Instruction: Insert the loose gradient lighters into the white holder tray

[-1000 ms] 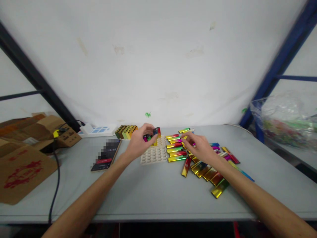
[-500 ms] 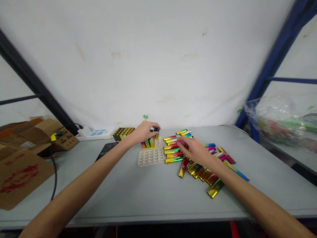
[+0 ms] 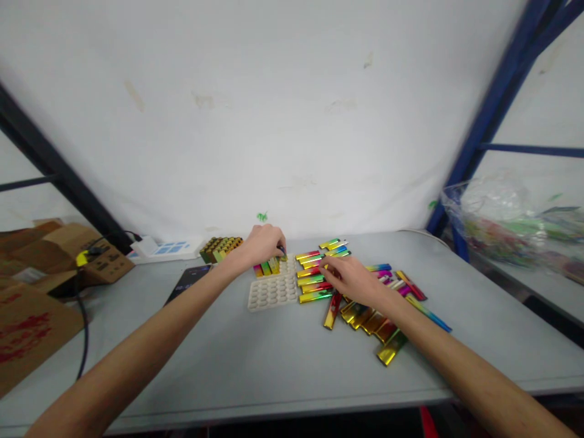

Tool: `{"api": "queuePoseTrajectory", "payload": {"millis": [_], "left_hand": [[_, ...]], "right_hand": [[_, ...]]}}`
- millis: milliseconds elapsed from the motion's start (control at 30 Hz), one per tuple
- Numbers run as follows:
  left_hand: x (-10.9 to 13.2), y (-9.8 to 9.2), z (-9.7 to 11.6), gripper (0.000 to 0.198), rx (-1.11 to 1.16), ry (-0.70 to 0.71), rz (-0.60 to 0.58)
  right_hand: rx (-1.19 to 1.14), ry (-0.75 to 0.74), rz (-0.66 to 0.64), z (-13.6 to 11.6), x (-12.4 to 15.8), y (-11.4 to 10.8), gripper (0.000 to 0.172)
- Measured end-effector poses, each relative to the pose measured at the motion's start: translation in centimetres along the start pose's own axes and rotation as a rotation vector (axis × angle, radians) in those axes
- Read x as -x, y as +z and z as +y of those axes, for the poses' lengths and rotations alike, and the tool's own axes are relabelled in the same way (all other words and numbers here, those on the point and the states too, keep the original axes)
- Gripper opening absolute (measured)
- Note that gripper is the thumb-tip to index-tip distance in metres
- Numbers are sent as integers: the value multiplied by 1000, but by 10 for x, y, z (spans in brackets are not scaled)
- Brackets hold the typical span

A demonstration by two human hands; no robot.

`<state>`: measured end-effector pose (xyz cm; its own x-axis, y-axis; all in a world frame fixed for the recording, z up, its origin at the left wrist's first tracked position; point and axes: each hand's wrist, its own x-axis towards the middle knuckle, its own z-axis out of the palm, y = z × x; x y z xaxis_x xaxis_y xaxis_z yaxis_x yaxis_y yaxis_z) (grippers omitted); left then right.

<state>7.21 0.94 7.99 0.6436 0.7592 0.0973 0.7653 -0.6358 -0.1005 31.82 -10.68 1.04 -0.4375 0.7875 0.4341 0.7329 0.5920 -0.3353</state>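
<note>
A cream tray [image 3: 272, 292] with round holes lies on the grey table [image 3: 274, 359]. A few shiny multicoloured sticks [image 3: 267, 267] stand in its far row. My left hand [image 3: 262, 244] is curled over that row, fingertips closed on a stick I can barely see. To the right, a row of coloured sticks [image 3: 314, 281] lies flat beside the tray, with gold ones [image 3: 371, 319] nearer me. My right hand [image 3: 353, 278] rests on the flat sticks, fingers bent down onto them; what it grips is hidden.
A filled tray of gold sticks [image 3: 219, 246] stands behind the cream tray. A phone [image 3: 188, 282] lies to the left, with a white power strip [image 3: 159, 248], a black cable [image 3: 82, 322] and cardboard boxes [image 3: 31, 292] beyond. A plastic bag [image 3: 511, 228] sits at the right by a blue frame.
My left hand has pushed forward and down over the tray's far row. My right hand slid slightly left along the flat sticks. The view has shifted right.
</note>
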Motion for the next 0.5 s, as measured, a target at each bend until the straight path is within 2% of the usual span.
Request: {"api": "queuePoseTrajectory", "payload": {"millis": [233,433,500], "left_hand": [[-13,-4,4,8,-27,15,-78],[-9,8,5,22,-19,37,66],[-10,12,-2,26,28,35,63]], "right_hand": [[-1,78,38,13,1,-11,19],[16,106,84,20,1,-21,19],[21,104,94,20,1,-22,19]]}}
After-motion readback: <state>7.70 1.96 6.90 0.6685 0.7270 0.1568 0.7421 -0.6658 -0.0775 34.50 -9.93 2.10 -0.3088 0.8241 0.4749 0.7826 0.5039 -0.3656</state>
